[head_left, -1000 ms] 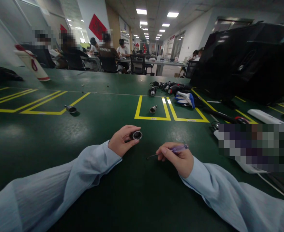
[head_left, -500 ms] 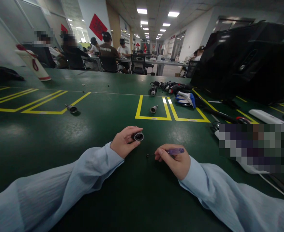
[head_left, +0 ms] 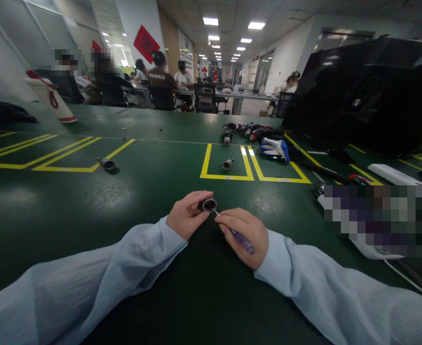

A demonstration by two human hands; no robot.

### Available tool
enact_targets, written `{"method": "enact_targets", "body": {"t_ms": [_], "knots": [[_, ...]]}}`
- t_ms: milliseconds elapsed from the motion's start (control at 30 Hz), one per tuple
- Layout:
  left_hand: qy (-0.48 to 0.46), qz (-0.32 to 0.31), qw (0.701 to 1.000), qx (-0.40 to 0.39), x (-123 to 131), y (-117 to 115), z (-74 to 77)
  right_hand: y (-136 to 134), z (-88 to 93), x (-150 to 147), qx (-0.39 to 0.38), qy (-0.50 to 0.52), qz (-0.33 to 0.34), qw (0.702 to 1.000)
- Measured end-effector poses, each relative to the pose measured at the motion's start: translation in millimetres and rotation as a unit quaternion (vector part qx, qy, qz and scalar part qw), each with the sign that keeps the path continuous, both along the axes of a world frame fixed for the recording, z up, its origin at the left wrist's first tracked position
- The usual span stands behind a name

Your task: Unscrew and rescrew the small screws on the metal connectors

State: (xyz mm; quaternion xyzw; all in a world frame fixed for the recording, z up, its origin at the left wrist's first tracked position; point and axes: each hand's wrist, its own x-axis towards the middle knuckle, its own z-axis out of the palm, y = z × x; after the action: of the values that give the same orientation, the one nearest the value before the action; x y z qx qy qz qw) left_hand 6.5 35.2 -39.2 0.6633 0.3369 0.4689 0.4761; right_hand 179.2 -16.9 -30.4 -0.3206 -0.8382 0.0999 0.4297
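Scanning from the left edge of my feed, I pick up a pale cup with a red strap, leaning in the camera's skewed view at the far side of the green table. Nearer, a metal fitting lies on its side across a corner of yellow tape, hollow end towards me; resting on its side, I judge, it is unlikely to topple.

Next comes the left hand, curled round a hollow metal piece, fingers over the top and thumb below, spread just enough to span it. That grip leaves the rim bare, probably so the mouth stays reachable and in sight.

Beyond it, a similar fitting lies within a taped outline, which I take to be a marked spot for it.

The right hand has a slim purple-handled tool pinched near its shaft, the handle running back under the palm, a hold that likely favours fine control. The shaft slants up to the piece's mouth; I can't tell whether its tip is inside or only at the rim.

Farther right, a blue-and-white glove sits beside dark corded tools, well apart from both hands.
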Motion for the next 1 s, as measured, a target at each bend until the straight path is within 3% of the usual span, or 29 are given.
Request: {"method": "enact_targets", "body": {"t_ms": [500, 1000], "knots": [[0.007, 0.091, 0.995, -0.037, 8.8, -0.6, 1.5, -0.4, 0.2, -4.0, 0.024, -0.041, -0.001, 0.999], [0.017, 0.112, 0.993, -0.042, 9.1, 0.1, -1.2, 0.5, -2.4, -9.4, 0.048, -0.061, -0.021, 0.997]]}}
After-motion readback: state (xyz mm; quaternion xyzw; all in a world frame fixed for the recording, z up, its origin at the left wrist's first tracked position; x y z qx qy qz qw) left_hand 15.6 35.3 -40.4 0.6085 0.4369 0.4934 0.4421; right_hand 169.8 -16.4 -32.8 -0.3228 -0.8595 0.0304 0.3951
